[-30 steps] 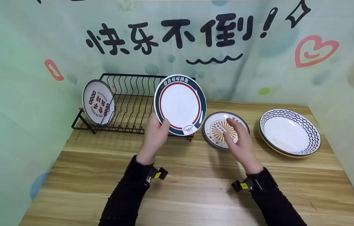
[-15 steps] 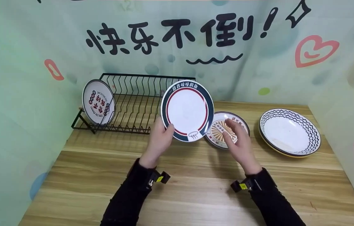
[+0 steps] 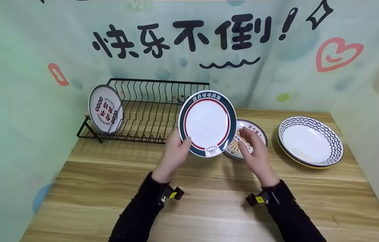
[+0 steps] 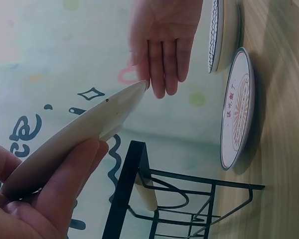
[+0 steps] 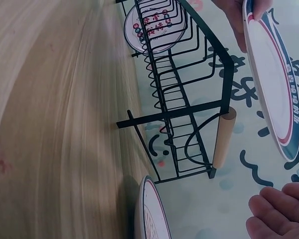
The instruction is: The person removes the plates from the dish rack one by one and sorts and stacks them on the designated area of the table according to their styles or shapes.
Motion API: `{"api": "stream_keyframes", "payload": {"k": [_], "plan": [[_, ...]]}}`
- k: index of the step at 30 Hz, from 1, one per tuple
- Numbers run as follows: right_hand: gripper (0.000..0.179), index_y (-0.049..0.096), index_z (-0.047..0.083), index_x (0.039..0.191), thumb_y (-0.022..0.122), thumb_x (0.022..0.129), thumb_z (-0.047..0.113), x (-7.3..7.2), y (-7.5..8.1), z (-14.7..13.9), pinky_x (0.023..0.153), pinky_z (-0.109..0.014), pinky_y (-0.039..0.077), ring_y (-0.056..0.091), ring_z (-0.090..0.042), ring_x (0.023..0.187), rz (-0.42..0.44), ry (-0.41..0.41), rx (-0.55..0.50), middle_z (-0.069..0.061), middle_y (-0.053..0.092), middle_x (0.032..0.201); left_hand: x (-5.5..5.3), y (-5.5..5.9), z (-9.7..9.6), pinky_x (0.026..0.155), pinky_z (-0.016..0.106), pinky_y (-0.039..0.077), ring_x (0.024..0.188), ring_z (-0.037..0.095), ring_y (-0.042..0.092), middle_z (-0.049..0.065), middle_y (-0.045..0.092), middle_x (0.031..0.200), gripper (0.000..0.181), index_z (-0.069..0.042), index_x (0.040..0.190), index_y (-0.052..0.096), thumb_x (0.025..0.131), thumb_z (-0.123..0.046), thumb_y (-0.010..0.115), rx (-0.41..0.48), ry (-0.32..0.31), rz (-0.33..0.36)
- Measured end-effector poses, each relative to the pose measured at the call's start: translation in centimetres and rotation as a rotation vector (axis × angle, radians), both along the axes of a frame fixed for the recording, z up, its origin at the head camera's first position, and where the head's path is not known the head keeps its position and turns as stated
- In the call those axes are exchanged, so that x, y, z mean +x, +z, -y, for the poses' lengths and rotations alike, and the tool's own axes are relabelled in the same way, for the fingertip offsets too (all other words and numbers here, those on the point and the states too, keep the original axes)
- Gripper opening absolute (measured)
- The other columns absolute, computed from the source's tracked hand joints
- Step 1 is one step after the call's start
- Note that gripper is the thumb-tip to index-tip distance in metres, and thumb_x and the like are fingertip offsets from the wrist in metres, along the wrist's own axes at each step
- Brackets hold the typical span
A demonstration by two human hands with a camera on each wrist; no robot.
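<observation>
Likely handover: left hand [image 3: 174, 153] clamps plate [image 3: 207, 123] at eight o'clock — right hand [image 3: 257, 153], thumb and fingers apart at four, should next grip.

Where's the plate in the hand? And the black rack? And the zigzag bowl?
Held plate [image 3: 207, 123]: head view, white middle.
Black rack [image 5: 172, 114]: right wrist view, thick bar.
Zigzag bowl [image 3: 306, 141]: head view, white inside.

L hand [image 4: 55, 199] grips tilted plate [image 4: 79, 132] by near edge, digits on both faces. R hand [image 4: 167, 40], fingers straight, is nr plate's far edge; can't tell if touching. Sunburst plate [image 4: 237, 109] lies on table [image 4: 284, 124] btwn blk rack [image 4: 125, 189] w/ wood handle [image 4: 146, 195] & zigzag-rimmed bowl [image 4: 216, 35]. Lettered bkdrop [image 4: 40, 64] behind.
</observation>
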State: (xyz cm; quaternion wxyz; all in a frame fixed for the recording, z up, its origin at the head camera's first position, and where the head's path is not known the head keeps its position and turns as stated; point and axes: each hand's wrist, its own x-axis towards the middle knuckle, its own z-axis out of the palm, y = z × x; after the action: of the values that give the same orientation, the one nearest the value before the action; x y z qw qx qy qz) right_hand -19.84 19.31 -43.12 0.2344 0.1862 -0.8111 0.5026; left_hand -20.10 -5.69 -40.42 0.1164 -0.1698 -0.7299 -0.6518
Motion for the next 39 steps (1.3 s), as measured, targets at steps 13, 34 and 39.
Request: {"api": "stream_keyframes", "payload": {"k": [13, 34, 39], "plan": [[0.039, 0.047, -0.021, 0.130, 0.057, 0.093, -0.011, 0.9, 1.3, 0.9, 0.094, -0.040, 0.052, 0.061, -0.039, 0.103, 0.038, 0.024, -0.043, -0.032, 0.061, 0.117, -0.1, -0.8, -0.5, 0.099, 0.038, 0.049, 0.110, 0.028, 0.058, 0.023, 0.062, 0.121, 0.042, 0.011, 0.131, 0.051, 0.090, 0.006, 0.047, -0.013, -0.043, -0.004], [0.030, 0.049, -0.020, 0.124, 0.051, 0.094, -0.014, 1.4, 1.7, 0.8, 0.068, -0.015, 0.050, 0.061, -0.014, 0.077, 0.113, 0.007, -0.086, -0.027, 0.067, 0.092, 0.1, -1.0, -0.8, 0.093, 0.036, 0.052, 0.103, 0.025, 0.060, 0.021, 0.064, 0.118, 0.040, 0.010, 0.129, 0.054, 0.090, 0.004, 0.048, -0.014, -0.108, 0.018], [0.030, 0.049, -0.020, 0.124, 0.051, 0.094, -0.014, 0.9, 0.8, 0.4, 0.066, -0.016, 0.050, 0.060, -0.012, 0.074, 0.141, -0.013, -0.110, -0.027, 0.066, 0.090, 0.0, -1.1, -0.8, 0.098, 0.036, 0.050, 0.109, 0.026, 0.059, 0.021, 0.062, 0.124, 0.042, 0.009, 0.132, 0.053, 0.090, 0.004, 0.050, -0.039, -0.116, 0.034]]}}
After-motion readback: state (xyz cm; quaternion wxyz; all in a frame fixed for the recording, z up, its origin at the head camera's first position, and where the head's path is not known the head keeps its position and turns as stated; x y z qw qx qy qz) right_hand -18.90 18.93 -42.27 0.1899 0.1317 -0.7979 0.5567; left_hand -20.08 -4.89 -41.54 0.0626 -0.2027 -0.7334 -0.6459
